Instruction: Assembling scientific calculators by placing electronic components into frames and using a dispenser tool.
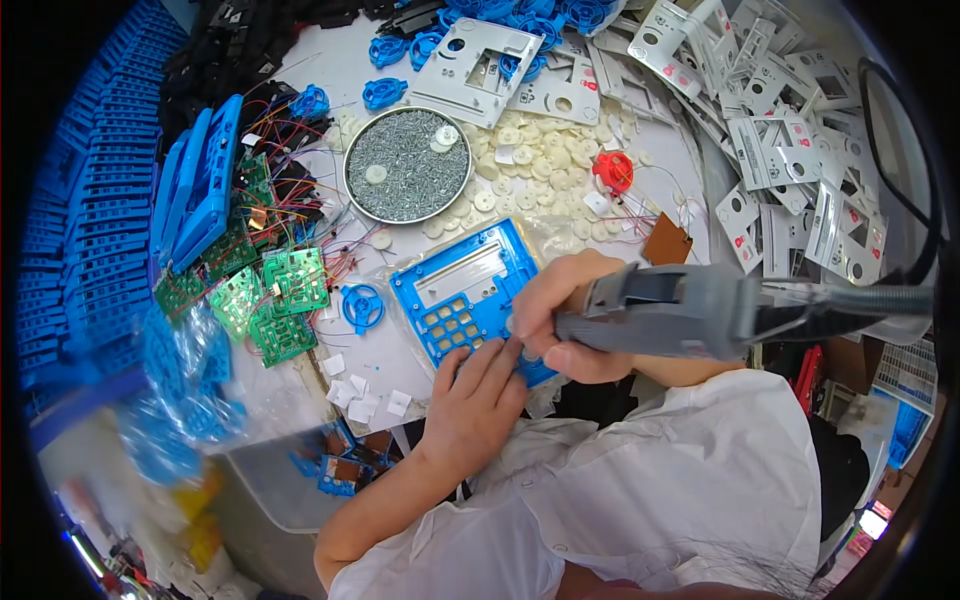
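A blue plastic casing (408,290) with a grid of square openings and a long slot lies face-down or face-up, I cannot tell, on the table before me. My left hand (470,405) rests on its near edge, fingers stretched out over the plastic. My right hand (570,320) is closed around a grey power screwdriver (665,312), held nearly level above the casing's right side. Its tip is hidden behind my fingers. A round metal tray (405,165) full of small screws stands just beyond the casing.
Green circuit boards (295,280) with wires and a blue ring part (362,308) lie left. Pale plastic discs (550,150) spread behind. White panels (770,150) are heaped at right, blue casings (110,200) stacked far left. A cable (925,230) runs from the screwdriver.
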{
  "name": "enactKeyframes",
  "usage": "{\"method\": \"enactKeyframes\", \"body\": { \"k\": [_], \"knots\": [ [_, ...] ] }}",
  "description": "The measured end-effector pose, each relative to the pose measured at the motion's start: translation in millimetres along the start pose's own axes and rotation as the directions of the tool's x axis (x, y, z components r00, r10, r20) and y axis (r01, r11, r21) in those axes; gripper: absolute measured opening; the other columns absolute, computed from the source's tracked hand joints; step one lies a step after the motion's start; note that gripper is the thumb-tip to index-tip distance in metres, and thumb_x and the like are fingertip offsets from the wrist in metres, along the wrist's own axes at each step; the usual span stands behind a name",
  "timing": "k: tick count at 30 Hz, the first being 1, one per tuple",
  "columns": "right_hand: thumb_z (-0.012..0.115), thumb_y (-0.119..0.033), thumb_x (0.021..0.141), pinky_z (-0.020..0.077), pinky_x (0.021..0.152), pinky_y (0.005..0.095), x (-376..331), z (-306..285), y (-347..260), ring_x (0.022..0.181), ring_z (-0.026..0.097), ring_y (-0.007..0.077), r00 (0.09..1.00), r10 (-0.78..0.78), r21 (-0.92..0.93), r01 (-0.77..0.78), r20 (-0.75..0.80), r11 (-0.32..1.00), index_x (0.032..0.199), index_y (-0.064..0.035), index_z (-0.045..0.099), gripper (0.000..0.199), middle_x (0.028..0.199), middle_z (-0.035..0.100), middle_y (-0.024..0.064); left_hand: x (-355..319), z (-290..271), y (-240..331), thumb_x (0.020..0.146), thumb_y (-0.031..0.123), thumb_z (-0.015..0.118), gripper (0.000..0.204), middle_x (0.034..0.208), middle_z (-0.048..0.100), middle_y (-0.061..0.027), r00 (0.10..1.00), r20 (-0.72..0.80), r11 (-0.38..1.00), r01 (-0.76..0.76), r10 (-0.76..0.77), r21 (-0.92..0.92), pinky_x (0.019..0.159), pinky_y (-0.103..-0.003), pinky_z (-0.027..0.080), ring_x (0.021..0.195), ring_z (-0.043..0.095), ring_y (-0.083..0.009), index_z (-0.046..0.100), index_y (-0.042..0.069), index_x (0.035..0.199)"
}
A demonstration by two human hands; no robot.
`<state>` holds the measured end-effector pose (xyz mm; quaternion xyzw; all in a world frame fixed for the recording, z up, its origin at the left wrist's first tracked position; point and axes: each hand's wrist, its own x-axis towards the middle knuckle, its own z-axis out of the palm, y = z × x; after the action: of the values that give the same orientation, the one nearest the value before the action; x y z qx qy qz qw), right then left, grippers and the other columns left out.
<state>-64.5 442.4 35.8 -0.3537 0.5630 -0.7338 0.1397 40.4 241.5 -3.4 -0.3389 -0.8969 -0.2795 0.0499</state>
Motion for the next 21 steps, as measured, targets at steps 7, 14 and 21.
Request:
{"method": "enactKeyframes", "body": {
  "k": [7, 14, 21],
  "knots": [
    [0.066, -0.010, 0.089, 0.0434, 0.054, 0.0295, 1, 6, -1, 0.059, 0.055, 0.0147, 0.997, 0.077, 0.024, -0.077, 0.015, 0.997, 0.102, 0.0004, 0.058, 0.018, 0.072, 0.061, 0.0076, 3, -6, 0, 0.080, 0.015, 0.067, 0.021, 0.129, 0.063, -0.0146, 1.000, 0.001, 1.000, -0.006, 0.006, -0.017, 0.101, -0.048, 0.044, 0.124, 0.057, -0.0289, 0.061, 0.006, 0.098],
    [0.067, -0.007, 0.089, 0.0468, 0.058, 0.0274, 3, 12, -10, 0.062, 0.057, 0.0129, 0.985, 0.171, -0.125, -0.171, -0.012, 0.977, 0.099, -0.0014, 0.060, 0.014, 0.078, 0.063, 0.0070, 3, -8, -3, 0.077, 0.015, 0.077, 0.038, 0.126, 0.062, -0.0148, 1.000, -0.020, 0.998, -0.024, 0.023, -0.063, 0.101, -0.050, 0.044, 0.122, 0.056, -0.0346, 0.064, 0.003, 0.111],
    [0.070, -0.011, 0.091, 0.0500, 0.062, 0.0282, 3, 13, -8, 0.065, 0.058, 0.0108, 0.976, 0.176, -0.080, -0.187, -0.128, 0.979, 0.103, -0.0009, 0.057, 0.020, 0.079, 0.062, 0.0064, 5, -4, 0, 0.078, 0.014, 0.076, 0.032, 0.124, 0.062, -0.0144, 0.999, -0.030, 1.000, -0.019, 0.018, -0.023, 0.101, -0.049, 0.044, 0.122, 0.056, -0.0333, 0.063, 0.004, 0.105]
  ]
}}
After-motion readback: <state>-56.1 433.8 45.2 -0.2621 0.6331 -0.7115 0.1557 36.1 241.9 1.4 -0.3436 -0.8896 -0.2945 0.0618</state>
